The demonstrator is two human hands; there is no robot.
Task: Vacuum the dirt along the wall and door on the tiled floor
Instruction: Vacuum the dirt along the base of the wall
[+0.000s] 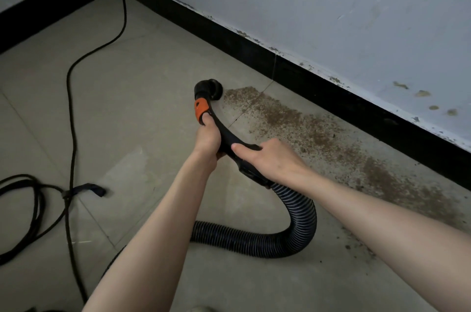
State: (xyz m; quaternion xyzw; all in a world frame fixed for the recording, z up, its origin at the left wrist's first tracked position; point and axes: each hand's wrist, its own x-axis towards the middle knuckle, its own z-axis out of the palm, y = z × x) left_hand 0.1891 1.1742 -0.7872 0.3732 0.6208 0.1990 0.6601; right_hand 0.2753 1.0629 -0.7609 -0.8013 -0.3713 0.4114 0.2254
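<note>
A: How is the curved black plastic vacuum handle with the orange collar (204, 113) held?

B: It is gripped by both hands. The left hand (207, 139) is wrapped round it just below the orange collar, with the thumb laid along the top. The right hand (267, 158) is curled over the lower end, where the ribbed black flexible hose (293, 230) is joined.

A: And where is the round black nozzle (210, 88) placed?

B: It is set down on the grey tiled floor (140, 107), just beside the near end of the strip of brown crumbly dirt (305, 130). Whether the dirt is touched by it cannot be told.

A: Where is the dirt found?

B: It is spread along the black skirting board (331, 87) at the foot of the pale painted wall (331, 5), running off to the right.

A: Anything else seen?

B: A thin black power cord (74, 113) is trailed across the tiles on the left, with loops gathered at the edge. The hose is curved back under the arms.
</note>
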